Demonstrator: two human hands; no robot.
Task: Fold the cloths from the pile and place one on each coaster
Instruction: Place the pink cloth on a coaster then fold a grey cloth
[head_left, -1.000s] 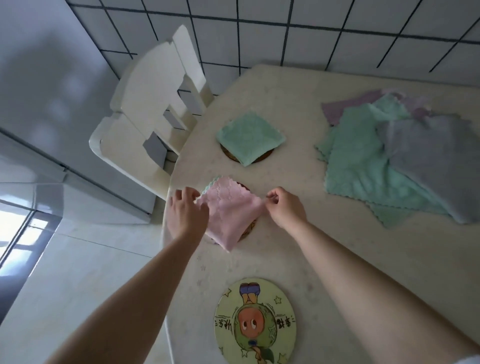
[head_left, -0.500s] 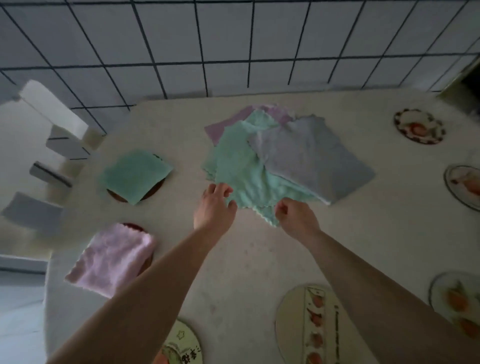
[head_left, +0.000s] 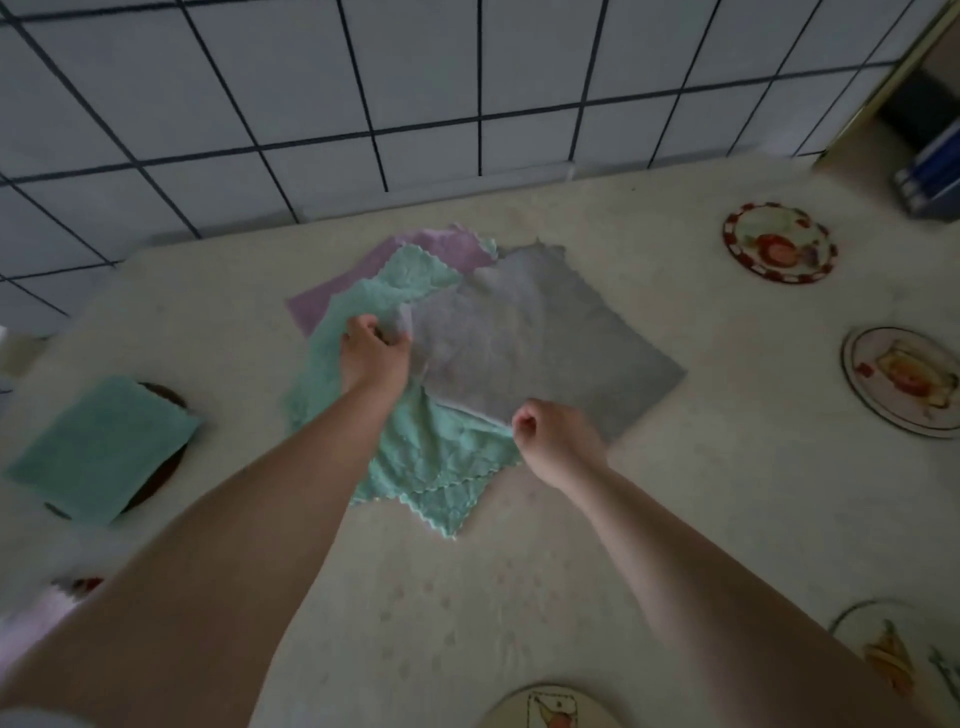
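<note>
The pile of cloths (head_left: 415, 364) lies on the counter (head_left: 675, 519) close under the tiled wall (head_left: 467, 78); the grey cloth (head_left: 530, 343) lies uppermost, over mint cloths (head_left: 431, 457) and a lilac cloth (head_left: 436, 249) at the back of the pile. The left hand (head_left: 371, 356) rests on the pile's left side, its fingers (head_left: 363, 325) closed on the grey cloth's left corner; the right hand (head_left: 553, 434) sits at the pile's near edge, fingers curled shut, apparently pinching the grey cloth's near edge, though the contact itself is hidden. To the left of the pile a folded mint cloth (head_left: 104, 447) already covers one coaster (head_left: 166, 467); to the right of the pile three coasters stand bare: the red-rimmed coaster (head_left: 779, 241), another coaster (head_left: 904, 379) nearer, and a third coaster (head_left: 893, 649). In judgement the cloth is light, limp and slightly clingy; it is best held at two adjacent corners and lifted clear, lest the layer beneath drag along.
</note>
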